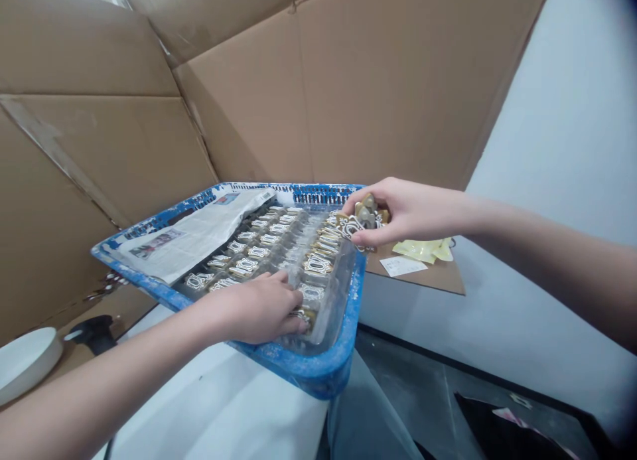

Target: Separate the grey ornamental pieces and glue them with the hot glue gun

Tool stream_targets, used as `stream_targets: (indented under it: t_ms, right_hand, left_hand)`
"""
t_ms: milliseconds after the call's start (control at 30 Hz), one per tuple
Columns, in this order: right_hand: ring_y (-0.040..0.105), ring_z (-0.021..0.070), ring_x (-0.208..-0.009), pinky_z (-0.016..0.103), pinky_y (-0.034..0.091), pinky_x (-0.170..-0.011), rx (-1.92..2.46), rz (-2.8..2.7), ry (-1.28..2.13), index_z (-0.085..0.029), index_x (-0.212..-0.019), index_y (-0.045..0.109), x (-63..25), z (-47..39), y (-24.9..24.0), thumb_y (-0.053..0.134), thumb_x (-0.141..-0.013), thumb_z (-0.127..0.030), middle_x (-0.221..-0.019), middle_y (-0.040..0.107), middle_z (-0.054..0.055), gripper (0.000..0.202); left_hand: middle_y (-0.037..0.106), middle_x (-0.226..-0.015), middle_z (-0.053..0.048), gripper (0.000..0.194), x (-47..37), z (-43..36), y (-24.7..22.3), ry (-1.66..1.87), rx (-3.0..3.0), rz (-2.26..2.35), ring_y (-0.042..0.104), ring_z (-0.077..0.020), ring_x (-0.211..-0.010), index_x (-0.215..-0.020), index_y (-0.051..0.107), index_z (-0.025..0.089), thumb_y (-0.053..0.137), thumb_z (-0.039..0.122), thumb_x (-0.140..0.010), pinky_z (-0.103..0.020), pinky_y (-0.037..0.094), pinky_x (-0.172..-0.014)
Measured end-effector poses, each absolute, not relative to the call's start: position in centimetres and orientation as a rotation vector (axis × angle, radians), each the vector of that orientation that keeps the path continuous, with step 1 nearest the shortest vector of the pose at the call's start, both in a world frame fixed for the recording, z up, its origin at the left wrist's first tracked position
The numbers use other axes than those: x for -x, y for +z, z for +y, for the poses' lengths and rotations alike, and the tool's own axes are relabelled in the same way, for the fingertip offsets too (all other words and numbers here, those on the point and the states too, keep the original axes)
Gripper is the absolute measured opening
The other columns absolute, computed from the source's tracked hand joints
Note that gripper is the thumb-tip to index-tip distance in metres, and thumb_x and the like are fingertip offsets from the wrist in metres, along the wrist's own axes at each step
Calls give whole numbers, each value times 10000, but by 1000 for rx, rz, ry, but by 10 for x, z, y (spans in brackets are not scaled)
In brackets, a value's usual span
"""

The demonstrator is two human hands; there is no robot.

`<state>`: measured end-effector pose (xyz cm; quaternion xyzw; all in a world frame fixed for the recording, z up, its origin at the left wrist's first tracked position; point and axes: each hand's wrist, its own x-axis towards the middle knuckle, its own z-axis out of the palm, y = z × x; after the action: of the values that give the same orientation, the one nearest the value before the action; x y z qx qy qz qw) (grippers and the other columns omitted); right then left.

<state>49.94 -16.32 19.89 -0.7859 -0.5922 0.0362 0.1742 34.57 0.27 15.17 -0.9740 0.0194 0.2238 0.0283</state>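
My right hand [391,211] grips several small flat brown pieces with white outlined patterns [367,214] above the right side of the blue basket [348,354]. Inside the basket lies a clear plastic tray [331,314], its compartments holding rows of similar patterned pieces [243,267]. My left hand [271,307] reaches into the tray's near right corner. Its fingers are curled on a brown-and-white piece [307,316], which they partly hide. A grey-white printed plastic bag [194,237] covers the left part of the tray. What exactly the pieces are, I cannot tell.
Tall cardboard walls [373,81] rise behind and left of the basket. Beneath it is a white surface [223,400]. A yellow packet [423,250] and a white paper slip [403,266] lie on cardboard at right. A white round dish [30,360] stands at lower left.
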Motion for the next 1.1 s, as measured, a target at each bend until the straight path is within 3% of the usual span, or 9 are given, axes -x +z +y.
stream_targets:
  t_ms: [200,367,533,667,767,900,1100]
  right_hand:
    - [435,85,-531,208,291,-476,2135,-1739,130,-162,-984,577,-488,-155,189,564,-674,-404,-667,534,-14,393]
    - [400,73,-503,200,281,-462,2065,-1819,194,-160,-967,576,-479,-152,185,561,-682,-382,-634,517,-26,362]
    - [377,61,-468,195,261,-441,2049,-1798,200,-154,-960,578,-476,-165,185,555,-687,-365,-607,503,-34,346]
    - [372,61,-454,195,262,-438,2061,-1748,172,-154,-942,582,-475,-173,188,550,-688,-358,-572,487,-41,328]
    - [406,66,-487,194,279,-449,2043,-1708,124,-158,-929,582,-473,-174,190,546,-690,-347,-617,522,-31,307]
    - [417,71,-507,199,302,-464,1998,-1667,-2,-165,-916,581,-467,-175,191,557,-684,-367,-651,541,-24,309]
    - [490,107,-571,215,348,-493,1918,-1510,-159,-176,-945,570,-432,-185,191,562,-692,-366,-710,580,4,317]
  left_hand:
    - [490,-1026,-95,378,-344,10,151,813,3053,6,537,-229,-860,-1057,517,236,337,451,-803,-326,415,-710]
    - [568,-945,-97,373,-351,6,148,785,2986,268,453,-255,-1007,-1045,550,202,331,401,-818,-344,366,-822]
    - [544,-978,-108,390,-349,3,150,768,2975,167,532,-224,-850,-1024,552,206,329,440,-807,-328,396,-763]
    - [556,-1035,-90,444,-351,11,151,933,3067,215,541,-217,-892,-1128,479,232,317,490,-805,-291,397,-762]
    - [602,-954,-64,430,-356,14,151,1026,3069,274,556,-195,-822,-1055,513,215,370,511,-777,-254,406,-697]
    - [605,-800,-75,371,-355,7,145,674,3035,162,546,-187,-691,-878,551,170,372,481,-783,-266,390,-596]
    - [586,-759,-51,342,-324,16,164,169,3198,-56,527,-179,-673,-854,508,184,339,478,-806,-271,368,-603]
